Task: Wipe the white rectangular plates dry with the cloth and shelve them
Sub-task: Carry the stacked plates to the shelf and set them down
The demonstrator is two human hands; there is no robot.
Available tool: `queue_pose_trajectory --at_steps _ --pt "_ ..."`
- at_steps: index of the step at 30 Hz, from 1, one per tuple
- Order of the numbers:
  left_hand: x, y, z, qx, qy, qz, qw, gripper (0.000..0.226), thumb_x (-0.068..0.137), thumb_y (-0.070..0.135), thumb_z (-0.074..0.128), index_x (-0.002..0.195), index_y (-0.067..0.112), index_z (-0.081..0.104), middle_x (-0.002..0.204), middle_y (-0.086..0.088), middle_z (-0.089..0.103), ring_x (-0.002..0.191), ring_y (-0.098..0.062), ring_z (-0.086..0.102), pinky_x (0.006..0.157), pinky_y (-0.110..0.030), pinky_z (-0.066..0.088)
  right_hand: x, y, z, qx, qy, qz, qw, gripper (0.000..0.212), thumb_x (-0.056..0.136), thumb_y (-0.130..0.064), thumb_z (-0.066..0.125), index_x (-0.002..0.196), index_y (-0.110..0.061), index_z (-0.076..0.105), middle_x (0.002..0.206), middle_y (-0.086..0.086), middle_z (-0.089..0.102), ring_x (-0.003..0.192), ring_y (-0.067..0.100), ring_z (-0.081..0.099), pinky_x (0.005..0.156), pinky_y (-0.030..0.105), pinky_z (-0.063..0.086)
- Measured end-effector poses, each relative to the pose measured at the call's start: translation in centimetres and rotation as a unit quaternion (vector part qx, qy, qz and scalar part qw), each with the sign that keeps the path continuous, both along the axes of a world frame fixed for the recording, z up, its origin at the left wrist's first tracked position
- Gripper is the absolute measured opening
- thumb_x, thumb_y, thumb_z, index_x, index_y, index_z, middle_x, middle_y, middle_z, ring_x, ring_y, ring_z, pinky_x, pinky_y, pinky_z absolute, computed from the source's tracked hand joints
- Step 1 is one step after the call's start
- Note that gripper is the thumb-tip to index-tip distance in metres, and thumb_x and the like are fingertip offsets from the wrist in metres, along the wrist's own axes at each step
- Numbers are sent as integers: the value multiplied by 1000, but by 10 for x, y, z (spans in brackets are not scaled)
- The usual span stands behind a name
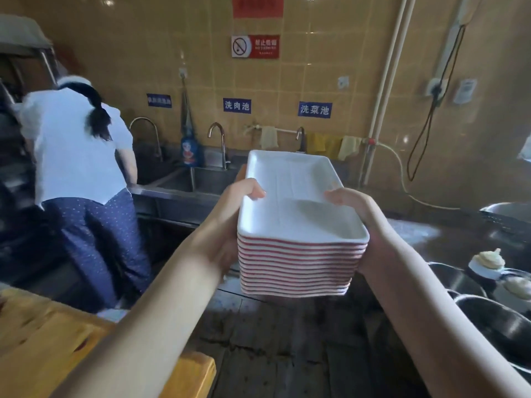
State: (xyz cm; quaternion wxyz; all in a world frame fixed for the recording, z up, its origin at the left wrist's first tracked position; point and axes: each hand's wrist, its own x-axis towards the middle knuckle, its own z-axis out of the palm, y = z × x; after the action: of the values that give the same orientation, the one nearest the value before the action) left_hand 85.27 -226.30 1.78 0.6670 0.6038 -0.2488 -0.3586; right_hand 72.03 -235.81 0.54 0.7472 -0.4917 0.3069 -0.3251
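A tall stack of white rectangular plates (pixel 298 214) with red-lined rims is held up in mid-air at the centre of the head view. My left hand (pixel 230 222) grips the stack's left side, thumb curled over the top plate's rim. My right hand (pixel 362 214) grips the right side the same way, fingers hidden behind the stack. No wiping cloth is in either hand. Yellowish cloths (pixel 330 145) hang on a rail on the back wall.
A person in a white top (pixel 74 156) stands at the steel sinks (pixel 184 179) to the left. A yellow table (pixel 57 340) lies at lower left. Dark metal bowls (pixel 494 320) and a small dish of food (pixel 488 262) sit on the wet counter at right.
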Motion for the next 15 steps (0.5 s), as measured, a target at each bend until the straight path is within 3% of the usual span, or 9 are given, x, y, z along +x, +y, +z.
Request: queue_pose_trajectory --at_steps 3,5,7,10,15 --pt "39 -42 -5 -27 26 -11 999 31 83 8 40 103 18 61 98 -9 70 74 -23 69 62 -24 53 41 -48 2 12 -6 15 1000 14 90 -12 52 81 -6 62 53 6 64 43 17 62 41 16 47" --pt "62 -68 -5 -50 26 -12 998 44 82 8 38 117 23 59 103 -6 72 79 -22 71 59 -25 55 65 -78 6 12 -4 17 1000 20 91 -12 51 73 -8 58 48 4 62 39 15 60 38 14 44" --pt "78 -88 2 -55 30 -8 998 44 84 6 37 120 19 58 91 -3 74 71 -17 72 51 -20 52 89 -103 11 6 -3 15 1000 28 93 -11 50 65 -10 50 42 2 58 33 14 55 35 12 39" --pt "101 -108 12 -50 19 38 998 27 89 0 35 103 8 56 53 1 68 44 -10 64 36 -13 43 124 -129 13 9 -9 55 998 24 91 -14 52 67 -11 53 48 4 62 38 16 59 38 14 43" --pt "153 -133 11 -59 16 106 992 23 90 1 37 100 5 57 46 2 64 38 -7 60 34 -12 41 198 -175 10 -9 -5 143 990 17 91 -16 53 77 -9 58 51 5 64 40 17 60 38 16 45"
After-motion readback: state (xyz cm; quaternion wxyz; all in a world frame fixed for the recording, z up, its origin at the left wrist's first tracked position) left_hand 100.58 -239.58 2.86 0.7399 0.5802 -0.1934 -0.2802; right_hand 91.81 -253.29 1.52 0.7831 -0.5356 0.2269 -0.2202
